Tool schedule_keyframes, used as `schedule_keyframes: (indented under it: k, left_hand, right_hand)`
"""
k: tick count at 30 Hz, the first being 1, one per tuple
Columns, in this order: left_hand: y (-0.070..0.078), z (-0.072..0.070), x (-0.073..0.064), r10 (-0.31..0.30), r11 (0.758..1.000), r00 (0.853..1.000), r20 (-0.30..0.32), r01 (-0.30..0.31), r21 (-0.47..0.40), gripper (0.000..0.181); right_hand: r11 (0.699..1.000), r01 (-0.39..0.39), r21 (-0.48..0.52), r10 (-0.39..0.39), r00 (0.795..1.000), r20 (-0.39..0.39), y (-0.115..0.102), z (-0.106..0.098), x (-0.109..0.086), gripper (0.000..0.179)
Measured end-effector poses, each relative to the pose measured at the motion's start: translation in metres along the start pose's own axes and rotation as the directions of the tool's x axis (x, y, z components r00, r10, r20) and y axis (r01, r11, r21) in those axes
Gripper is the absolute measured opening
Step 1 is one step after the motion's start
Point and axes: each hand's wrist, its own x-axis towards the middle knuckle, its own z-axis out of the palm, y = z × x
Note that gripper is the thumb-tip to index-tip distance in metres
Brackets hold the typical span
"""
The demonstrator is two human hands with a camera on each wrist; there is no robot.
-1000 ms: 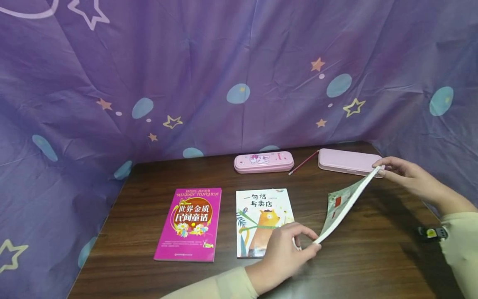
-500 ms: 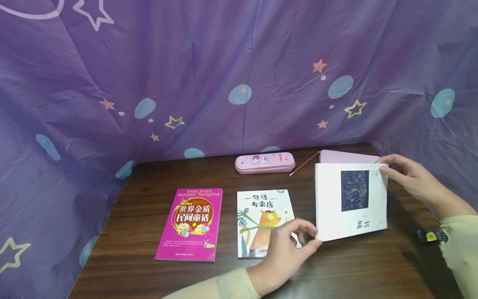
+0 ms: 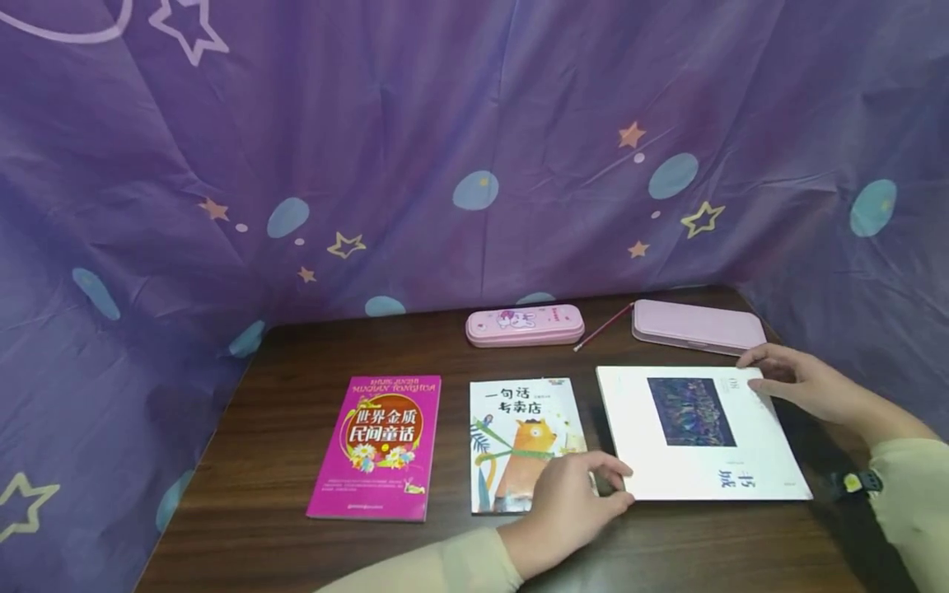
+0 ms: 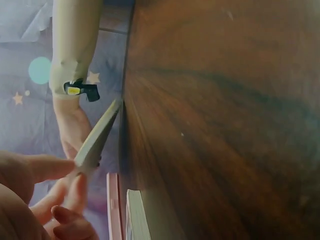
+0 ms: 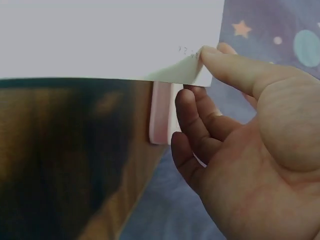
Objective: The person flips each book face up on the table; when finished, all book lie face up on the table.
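Observation:
Both hands hold a white book [image 3: 630, 428] whose cover carries a dark picture and printed characters turned sideways. The left hand [image 3: 567, 502] pinches its near left corner between thumb and fingers. At the far right corner the right hand [image 3: 815, 391] pinches it, thumb on the cover and fingers beneath. The left wrist view catches the book [image 4: 102, 127] edge-on, off the wooden table. Partly behind the left hand lies a picture book [image 3: 519, 461] with a bear-like animal. Farther left is a magenta storybook [image 3: 378, 486].
A pink pencil case [image 3: 525, 325] with a rabbit picture lies toward the back of the table [image 3: 267, 461]. Beside it are a dark red pencil [image 3: 604, 327] and a plain pink case [image 3: 697, 324]. A purple star-patterned curtain [image 3: 415, 148] hangs behind and at the sides.
The white book has gone from edge-on, with its underside partly showing, through a steep tilt to nearly flat, front cover up. Both hands keep their corners; the right has lowered slightly.

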Motion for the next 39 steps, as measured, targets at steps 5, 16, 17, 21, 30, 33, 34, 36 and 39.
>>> schedule_keyframes:
  k: [5, 16, 17, 21, 30, 33, 34, 36, 39]
  left_hand:
    - [-0.001, 0.003, 0.002, -0.059, 0.992, 0.994, 0.092, 0.048, 0.116, 0.017]
    - [-0.001, 0.012, 0.009, -0.024, 0.970, 0.990, 0.140, -0.010, 0.242, 0.015]
    - [-0.001, 0.013, 0.009, -0.017, 0.967, 0.989, 0.145, -0.021, 0.256, 0.015]
    - [-0.003, 0.015, 0.008, 0.003, 0.957, 0.987, 0.163, -0.051, 0.286, 0.015]
    - [-0.002, 0.015, 0.008, 0.041, 0.935, 0.979, 0.202, -0.108, 0.337, 0.014]
    - [-0.001, 0.013, 0.010, 0.076, 0.902, 0.972, 0.222, -0.162, 0.401, 0.012]
    - [-0.001, 0.012, 0.011, 0.087, 0.887, 0.969, 0.233, -0.182, 0.424, 0.011]
    - [-0.001, 0.009, 0.013, 0.102, 0.858, 0.960, 0.259, -0.217, 0.465, 0.010]
    - [0.000, 0.006, 0.016, 0.098, 0.828, 0.948, 0.304, -0.247, 0.503, 0.010]
  right_hand:
    - [1.000, -0.017, -0.020, 0.018, 0.997, 0.073, 0.008, 0.011, 0.001, 0.024]
    - [0.994, -0.087, -0.072, 0.095, 0.989, 0.113, 0.004, 0.020, 0.007, 0.023]
    - [0.992, -0.098, -0.080, 0.107, 0.988, 0.113, 0.003, 0.020, 0.007, 0.024]
    - [0.983, -0.125, -0.137, 0.139, 0.985, 0.099, -0.004, 0.021, 0.010, 0.028]
    - [0.973, -0.068, -0.221, 0.081, 0.995, 0.052, -0.009, 0.028, 0.011, 0.032]
    - [0.967, -0.036, -0.251, 0.045, 0.999, 0.031, -0.007, 0.030, 0.010, 0.033]
    - [0.967, -0.028, -0.255, 0.036, 0.999, 0.027, -0.007, 0.031, 0.009, 0.033]
    - [0.967, -0.034, -0.252, 0.041, 0.999, 0.024, -0.007, 0.032, 0.008, 0.035]
    - [0.967, -0.061, -0.246, 0.069, 0.997, 0.025, -0.006, 0.031, 0.005, 0.039]
